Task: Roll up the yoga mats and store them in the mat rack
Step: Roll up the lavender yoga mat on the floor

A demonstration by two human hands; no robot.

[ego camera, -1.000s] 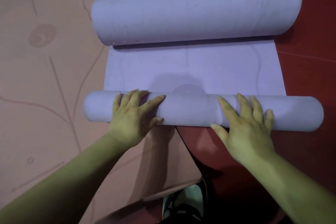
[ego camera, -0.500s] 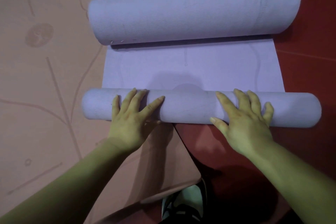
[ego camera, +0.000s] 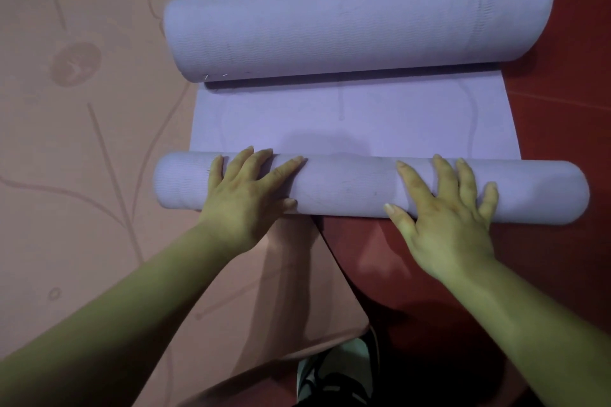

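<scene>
A lilac yoga mat [ego camera: 380, 122] lies on the red floor, rolled from both ends. Its thin near roll [ego camera: 347, 187] runs left to right in front of me. A thicker far roll [ego camera: 357, 23] lies beyond a flat strip of mat. My left hand [ego camera: 246, 196] presses flat on the left part of the near roll, fingers spread and straight. On the right part of the same roll rests my right hand [ego camera: 449, 211], also flat with spread fingers. No mat rack is in view.
A pink mat [ego camera: 82, 149] with line drawings lies flat on the left, its corner reaching under my left forearm. Red floor [ego camera: 562, 109] shows on the right and at the top. A shoe [ego camera: 334, 377] is at the bottom centre.
Both hands have pushed the near roll a little further away from me, and the flat strip between the two rolls has become slightly narrower.
</scene>
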